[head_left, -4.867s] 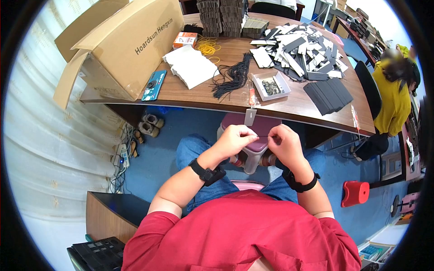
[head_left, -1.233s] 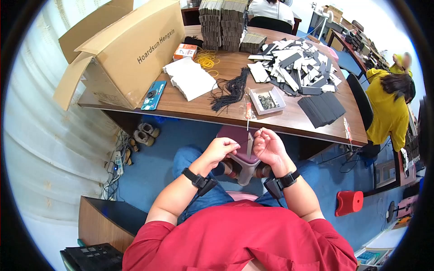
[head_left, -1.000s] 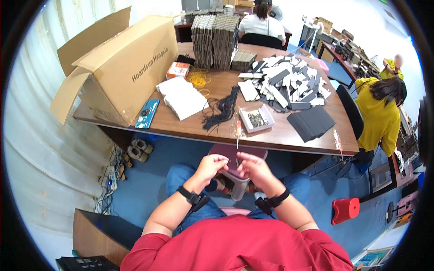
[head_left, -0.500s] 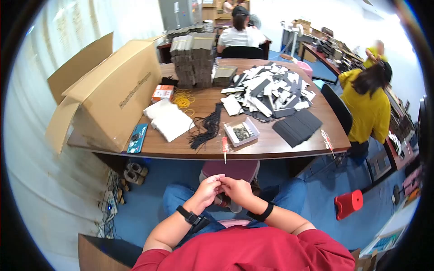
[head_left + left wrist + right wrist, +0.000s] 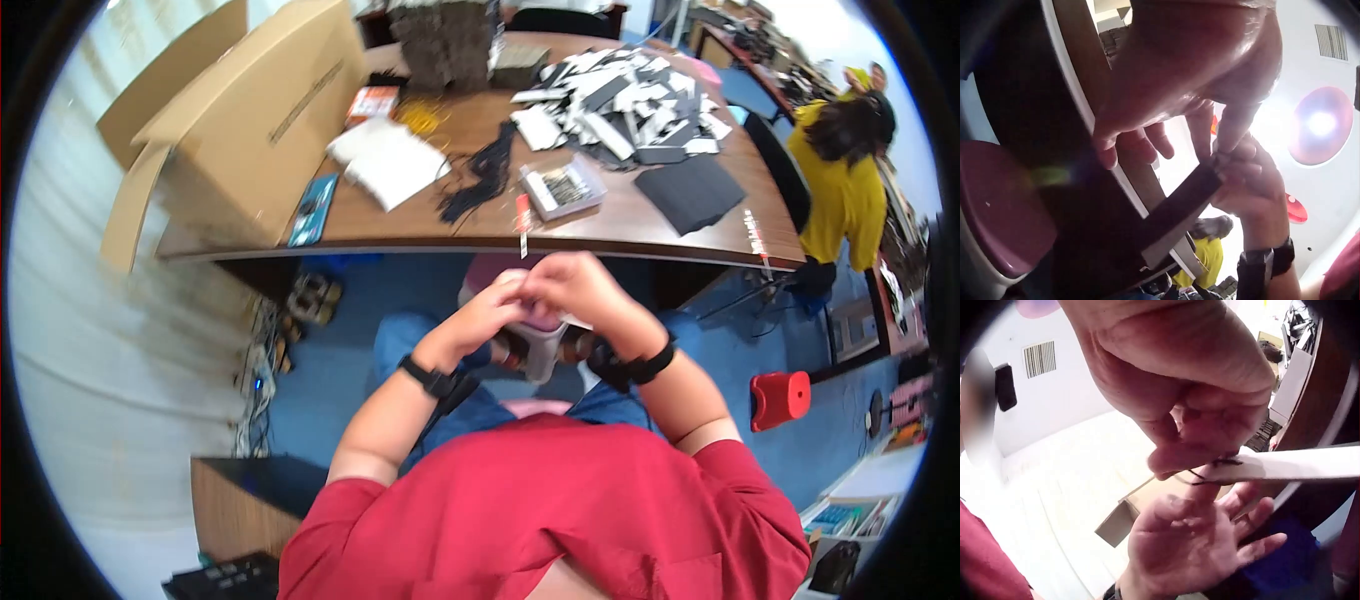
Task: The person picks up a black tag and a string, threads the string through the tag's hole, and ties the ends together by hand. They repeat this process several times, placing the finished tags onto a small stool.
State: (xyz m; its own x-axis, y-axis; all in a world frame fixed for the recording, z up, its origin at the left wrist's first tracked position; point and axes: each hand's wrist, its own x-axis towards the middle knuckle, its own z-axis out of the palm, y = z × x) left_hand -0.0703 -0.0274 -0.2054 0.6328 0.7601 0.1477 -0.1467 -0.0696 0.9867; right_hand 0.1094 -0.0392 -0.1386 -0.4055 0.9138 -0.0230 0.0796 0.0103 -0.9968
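Note:
My left hand (image 5: 490, 310) and right hand (image 5: 578, 290) meet in front of the table edge, above a purple stool. Between them is a narrow hang tag (image 5: 1297, 465), white on the side seen in the right wrist view. Its dark side shows in the left wrist view, slanting down from the fingertips. A thin black cord (image 5: 1196, 477) loops at the tag's end. The left thumb and index finger pinch that end, the other fingers spread. Curled right fingers pinch the cord just above; their tips partly hide it.
On the table (image 5: 400, 235) lie a heap of black and white tags (image 5: 630, 105), a bundle of black cords (image 5: 485, 180), a small box of metal parts (image 5: 565, 188), black cards (image 5: 690, 190) and white sheets (image 5: 388, 165). A large carton (image 5: 260, 130) stands left. A person in yellow (image 5: 840, 180) is at right.
Earlier the hands were apart with the cord stretched between them and the tag hanging. They have since come together, the right hand now partly over the left. The head view has tilted.

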